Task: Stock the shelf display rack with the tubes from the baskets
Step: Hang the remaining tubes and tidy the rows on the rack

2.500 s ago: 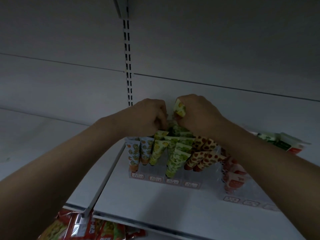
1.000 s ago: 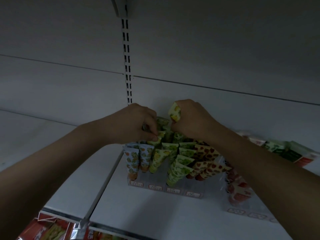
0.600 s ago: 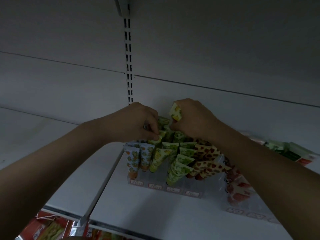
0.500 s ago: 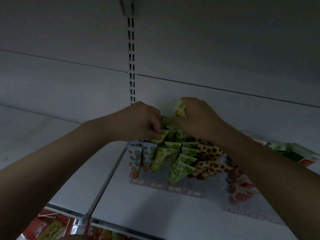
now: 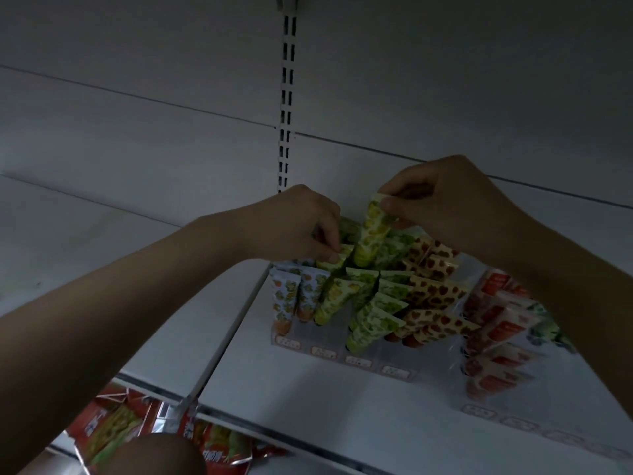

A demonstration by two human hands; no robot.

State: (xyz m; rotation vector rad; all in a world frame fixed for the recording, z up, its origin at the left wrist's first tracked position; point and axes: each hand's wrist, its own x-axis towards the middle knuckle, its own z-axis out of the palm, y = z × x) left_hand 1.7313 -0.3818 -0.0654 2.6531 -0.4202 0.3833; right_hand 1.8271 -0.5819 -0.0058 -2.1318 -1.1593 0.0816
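Note:
A clear display rack (image 5: 329,341) stands on the white shelf, filled with rows of patterned tubes. My right hand (image 5: 442,200) pinches the flat end of a yellow-green tube (image 5: 371,231) and holds it tilted above the rack's back rows, cap end down among the other tubes. My left hand (image 5: 305,224) pinches the top of a yellow tube (image 5: 334,260) standing in the rack's second column. Green tubes (image 5: 376,315) and strawberry-print tubes (image 5: 431,296) fill the columns to the right. No basket is in view.
A second clear rack (image 5: 479,406) with red-and-white tubes stands to the right, partly behind my right forearm. The slotted shelf upright (image 5: 286,108) runs up the back wall. Red snack packets (image 5: 113,430) lie on the shelf below. The shelf's front edge (image 5: 308,447) is near.
My right hand has risen and drawn the yellow-green tube up into full view above the back rows. My left hand stays at the same tube top. The view shifted slightly.

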